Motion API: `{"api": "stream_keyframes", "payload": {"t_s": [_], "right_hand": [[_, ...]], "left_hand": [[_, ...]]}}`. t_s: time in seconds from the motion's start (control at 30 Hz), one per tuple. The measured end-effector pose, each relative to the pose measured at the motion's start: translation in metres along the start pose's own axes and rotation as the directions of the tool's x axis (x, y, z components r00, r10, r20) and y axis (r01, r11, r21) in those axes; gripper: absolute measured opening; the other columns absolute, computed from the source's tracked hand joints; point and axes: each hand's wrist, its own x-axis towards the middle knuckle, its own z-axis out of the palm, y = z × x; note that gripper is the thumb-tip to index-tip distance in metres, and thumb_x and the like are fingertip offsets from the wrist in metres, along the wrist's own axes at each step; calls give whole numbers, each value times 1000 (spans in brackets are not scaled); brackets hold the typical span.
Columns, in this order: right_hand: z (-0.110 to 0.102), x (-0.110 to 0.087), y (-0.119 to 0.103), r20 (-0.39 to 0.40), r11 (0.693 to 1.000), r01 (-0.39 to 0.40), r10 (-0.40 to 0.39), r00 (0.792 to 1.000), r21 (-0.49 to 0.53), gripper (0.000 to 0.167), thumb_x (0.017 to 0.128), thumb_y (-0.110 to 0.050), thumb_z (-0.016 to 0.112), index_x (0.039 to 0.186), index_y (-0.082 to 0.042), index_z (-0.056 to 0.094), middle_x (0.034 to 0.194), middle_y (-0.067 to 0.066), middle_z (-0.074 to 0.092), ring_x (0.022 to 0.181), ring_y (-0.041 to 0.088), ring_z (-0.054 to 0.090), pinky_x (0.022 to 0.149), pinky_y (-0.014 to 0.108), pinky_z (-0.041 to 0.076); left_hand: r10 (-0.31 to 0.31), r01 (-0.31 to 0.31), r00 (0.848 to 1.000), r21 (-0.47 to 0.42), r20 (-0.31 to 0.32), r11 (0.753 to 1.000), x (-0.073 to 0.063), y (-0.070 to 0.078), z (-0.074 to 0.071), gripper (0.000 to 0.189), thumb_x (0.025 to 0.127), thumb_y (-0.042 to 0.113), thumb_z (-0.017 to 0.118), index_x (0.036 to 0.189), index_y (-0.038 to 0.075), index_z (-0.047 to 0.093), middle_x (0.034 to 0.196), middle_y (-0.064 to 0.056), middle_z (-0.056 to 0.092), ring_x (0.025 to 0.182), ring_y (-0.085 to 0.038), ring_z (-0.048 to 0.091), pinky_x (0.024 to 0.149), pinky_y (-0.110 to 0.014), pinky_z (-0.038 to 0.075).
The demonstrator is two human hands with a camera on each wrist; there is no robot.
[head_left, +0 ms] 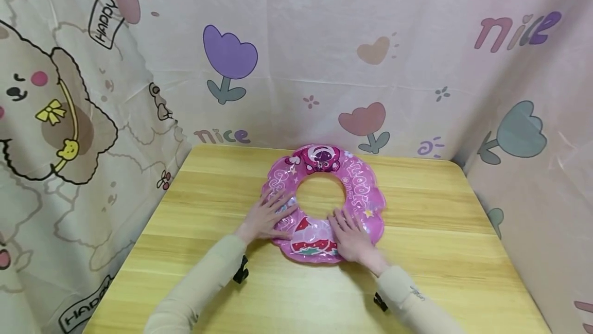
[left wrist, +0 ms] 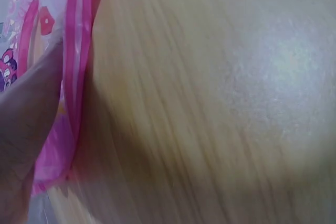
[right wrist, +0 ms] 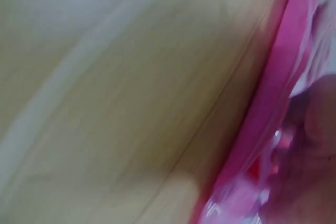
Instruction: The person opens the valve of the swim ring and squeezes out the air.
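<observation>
A pink inflatable swim ring (head_left: 366, 182) with a wavy edge lies flat on the wooden table. It carries a cartoon bear at its far side and a strawberry print at its near side. My left hand (head_left: 271, 216) rests with spread, straight fingers on the ring's left part. On the near right part lies my right hand (head_left: 352, 239), its fingers extended over the plastic. The left wrist view shows the ring's pink rim (left wrist: 79, 51) beside the hand. In the blurred right wrist view, the rim (right wrist: 262, 108) runs next to the right hand (right wrist: 310, 166).
The light wooden table (head_left: 440, 221) reaches back to a printed cloth (head_left: 296, 66) hanging behind it. More cloth (head_left: 46, 92) hangs along the left side and the right. Black clips (head_left: 241, 270) show under both forearms.
</observation>
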Motion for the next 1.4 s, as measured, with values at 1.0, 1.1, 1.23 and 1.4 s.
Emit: {"api": "stream_keyframes", "payload": {"t_s": [1.0,1.1,1.23,1.4], "right_hand": [[33,20,-25,-31,998,-67,66,997,-6,85,96,-74,37,162,-22,24,170,22,2,157,45,-4,125,66,-6],[33,19,-24,-53,998,-55,55,997,6,86,96,-74,36,161,-20,25,170,23,3,157,46,-2,125,65,-5],[34,17,-23,-80,999,-40,41,996,19,86,96,-74,36,161,-19,27,169,24,6,156,47,1,126,64,-2],[33,18,-22,-67,999,-36,35,997,0,85,97,-72,37,161,-19,24,169,25,4,156,47,0,127,63,-1]], "left_hand": [[118,-131,972,-55,-202,990,18,-13,25,77,94,79,32,155,33,38,165,-7,33,155,-28,28,127,-54,22],[141,-158,973,-84,-182,984,20,-15,27,79,95,80,25,157,32,36,166,-7,31,155,-29,28,127,-55,22],[142,-159,983,-147,-120,976,21,-15,28,78,96,77,27,159,31,31,168,-8,26,156,-31,23,127,-56,18],[134,-148,986,-154,-97,977,21,-14,32,78,96,77,22,159,32,29,169,-7,25,156,-32,22,127,-56,18]]}}
